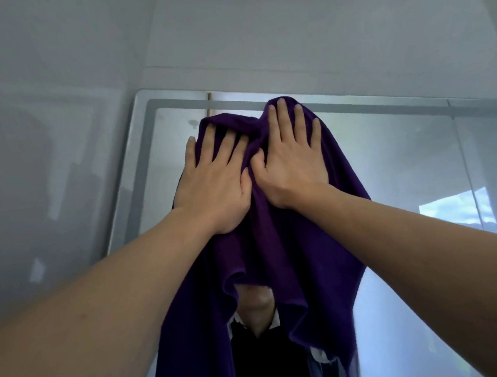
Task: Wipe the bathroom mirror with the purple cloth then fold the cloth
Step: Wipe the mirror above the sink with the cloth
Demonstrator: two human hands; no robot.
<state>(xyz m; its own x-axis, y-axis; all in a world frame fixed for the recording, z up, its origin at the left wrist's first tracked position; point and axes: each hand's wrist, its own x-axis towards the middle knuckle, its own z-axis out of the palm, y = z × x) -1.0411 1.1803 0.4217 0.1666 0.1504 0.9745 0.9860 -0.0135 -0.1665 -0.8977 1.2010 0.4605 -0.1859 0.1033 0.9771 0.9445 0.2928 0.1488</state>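
Both hands are pressing the purple cloth (287, 239) flat against the mirror (402, 152), just under its top edge. The left hand (213, 176) and right hand (292, 161) are lying side by side with fingers straight and spread, thumbs nearly touching. The cloth's long axis is running downward, most of it hanging below the palms, so the unwiped glass is probably lying below and to the right.

Purple cloth (287, 244) draped against mirror (387, 153), near top edge
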